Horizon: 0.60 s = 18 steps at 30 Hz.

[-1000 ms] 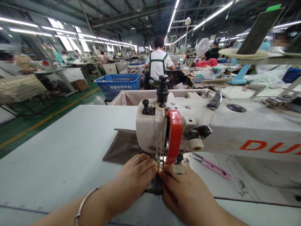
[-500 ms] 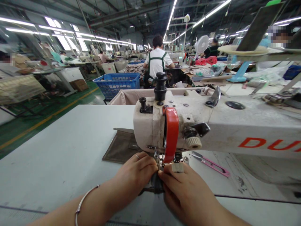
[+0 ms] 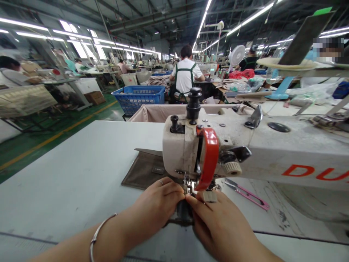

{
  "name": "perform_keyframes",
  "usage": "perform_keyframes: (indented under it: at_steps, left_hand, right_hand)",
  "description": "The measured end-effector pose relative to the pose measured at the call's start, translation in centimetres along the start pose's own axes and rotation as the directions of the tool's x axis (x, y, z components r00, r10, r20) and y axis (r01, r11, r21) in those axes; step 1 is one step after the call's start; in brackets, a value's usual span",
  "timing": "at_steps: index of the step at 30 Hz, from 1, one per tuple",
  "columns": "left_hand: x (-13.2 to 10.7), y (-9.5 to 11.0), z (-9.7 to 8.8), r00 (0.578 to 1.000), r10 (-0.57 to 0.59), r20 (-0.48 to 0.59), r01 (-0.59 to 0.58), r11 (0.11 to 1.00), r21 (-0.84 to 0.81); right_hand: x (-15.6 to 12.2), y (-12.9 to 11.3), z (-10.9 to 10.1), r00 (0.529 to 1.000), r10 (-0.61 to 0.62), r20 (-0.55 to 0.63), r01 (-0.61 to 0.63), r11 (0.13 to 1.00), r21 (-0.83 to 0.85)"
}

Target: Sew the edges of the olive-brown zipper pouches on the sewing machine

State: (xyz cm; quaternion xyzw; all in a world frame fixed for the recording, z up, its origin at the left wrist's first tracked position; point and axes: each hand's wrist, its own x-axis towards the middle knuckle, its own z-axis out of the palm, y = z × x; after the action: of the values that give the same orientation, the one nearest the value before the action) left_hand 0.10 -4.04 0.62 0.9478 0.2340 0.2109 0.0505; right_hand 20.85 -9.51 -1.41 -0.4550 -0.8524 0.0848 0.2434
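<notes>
Fabric (image 3: pixel 143 171), dark brown, was grasped by both hands, the left hand (image 3: pixel 160 202) with bunched fingertips and the right hand (image 3: pixel 218 214) with curled fingers, tips nearly meeting at the presser foot (image 3: pixel 189 188); the exact contact there was partly hidden. The piece lay flat on the table (image 3: pixel 68 174), well in from its left edge and partly beneath the sewing machine (image 3: pixel 177 153). The step in hand looked like guiding the fabric for stitching, and the next move seemed to call for an even feed, fingertips clear of the foot. Pink-handled snips (image 3: pixel 251 198) lay right of the hands. Beyond the table's far edge stood a blue basket (image 3: pixel 139 98), near a seated person (image 3: pixel 185 76).
</notes>
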Motion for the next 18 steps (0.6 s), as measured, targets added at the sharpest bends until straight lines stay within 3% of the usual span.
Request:
perform_keyframes:
  at_steps: [8,18]
  left_hand:
    - [0.9,-1.3,0.0,1.0,-0.029,0.005,0.029,0.996,-0.078]
    - [1.3,-2.6,0.5,0.997,-0.074,-0.006,0.074,0.997,-0.004]
  right_hand:
    - [0.5,0.1,0.3,1.0,0.022,0.015,-0.02,0.995,-0.098]
    - [0.8,0.2,0.7,1.0,0.012,-0.018,-0.015,0.99,-0.141]
